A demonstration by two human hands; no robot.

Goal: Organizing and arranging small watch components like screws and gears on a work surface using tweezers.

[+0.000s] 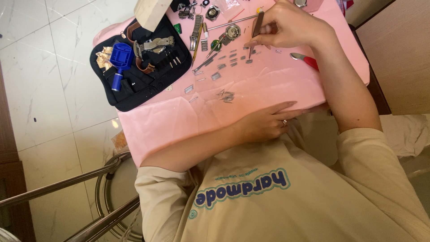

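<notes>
From the head camera, the right hand [286, 24] sits at about one o'clock on the pink cloth [179, 121]. It pinches thin tweezers [256, 31], tip down on a small metal link [249, 61]. More links [226, 60] lie scattered at twelve o'clock. The left hand [264, 123] rests flat and loose at the near edge, holding nothing. A black tool case [139, 89] lies at ten o'clock with a blue tool [120, 58] on it. A slow, soft squeeze likely keeps the tiny link from popping away.
</notes>
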